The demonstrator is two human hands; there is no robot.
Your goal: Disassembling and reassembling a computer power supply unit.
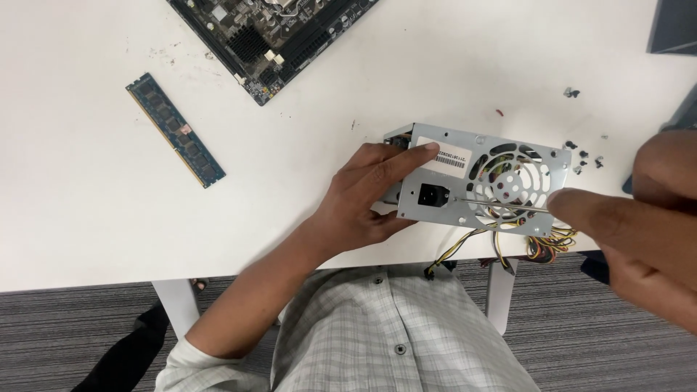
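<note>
A grey metal power supply unit (475,181) stands on edge at the near side of the white table (87,218), its fan grille and socket facing me. My left hand (370,192) grips its left end, fingers across the top. My right hand (639,225), large and close to the camera, holds a thin metal screwdriver (494,204) whose shaft lies across the grille toward the socket. Coloured wires (537,243) hang from the unit over the table edge.
A blue memory stick (176,131) lies at the left. A black motherboard (268,36) sits at the top. Several small screws (584,156) lie right of the unit. A dark object (675,25) is at the top right corner. Grey carpet is below.
</note>
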